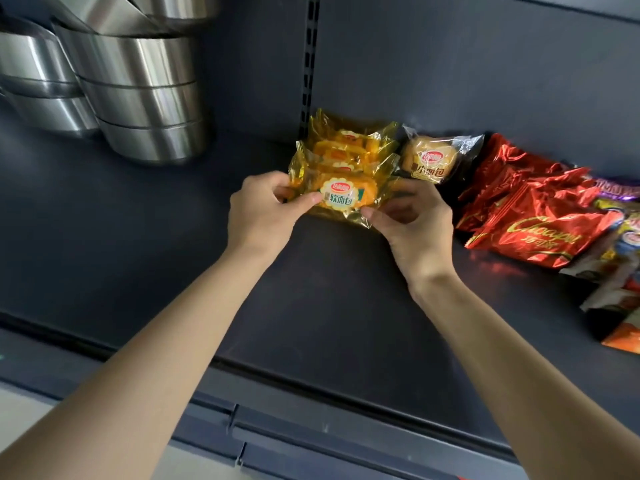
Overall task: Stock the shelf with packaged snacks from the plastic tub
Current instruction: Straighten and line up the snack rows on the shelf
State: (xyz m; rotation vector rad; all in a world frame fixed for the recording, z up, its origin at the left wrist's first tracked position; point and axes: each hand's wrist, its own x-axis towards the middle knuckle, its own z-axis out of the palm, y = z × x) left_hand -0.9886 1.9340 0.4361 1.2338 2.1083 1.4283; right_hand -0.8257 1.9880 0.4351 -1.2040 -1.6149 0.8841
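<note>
Both hands on one yellow-wrapped bread pack (341, 197): left hand (263, 211) pinches its left end between thumb and fingers, right hand (412, 220) pinches the film at its lower right corner. Fingers are curled and clamped on the wrapper, not loose. The pack sits just forward of the foot of the slotted upright (306, 64) and slightly right of it, low over the shelf deck (311, 306). Can't tell whether its bottom edge is touching the deck. Its long axis runs left to right, parallel to the shelf front, label facing me. The key relation: the row of matching yellow packs (343, 147) lies straight behind it, between my grip and the upright, touching or nearly so, so I judge the next move is a short push away from me and then let go. The hands are about equally near, neither leads. The label reads 软面包 under a red oval logo I can't resolve. Right of the upright, a clear-wrapped bun pack (429, 157) reads 小面包. Further right, the red foil packs (533, 230) carry "Chocopie" script, then mixed packs (620, 271) too blurred to read. Steel pots (138, 98) are stacked left of the upright. The plastic tub is out of view.
</note>
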